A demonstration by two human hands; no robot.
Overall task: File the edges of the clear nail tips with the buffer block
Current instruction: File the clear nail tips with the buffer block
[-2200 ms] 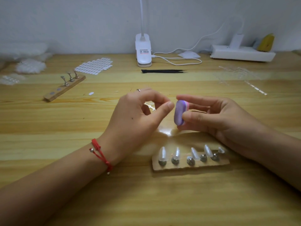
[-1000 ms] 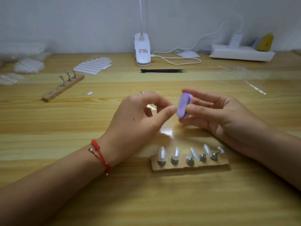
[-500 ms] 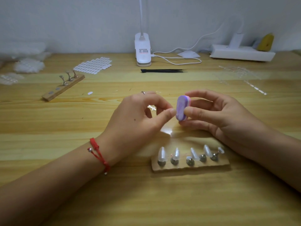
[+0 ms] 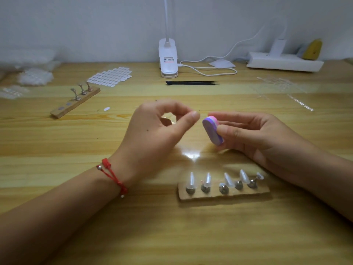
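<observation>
"Pale wood bench (image 4: 76,236), then. Where's the work?"

"My right grip (image 4: 257,134) curls round the buffer block (image 4: 211,131), thumb against its side, raised off the wood. My left grip (image 4: 158,131) is closed in a pinch. Only a glint of the clear nail tip (image 4: 172,121) shows inside, near the block and not touching it."

"How will it handle?"

"Light, springy and slick, I judge, so I'd pinch its flat faces and leave the rim bare. The block looks like foam, soft and easy to hold. Five more tips (image 4: 191,181) stand on the wooden holder (image 4: 225,195) nearer me."
</observation>
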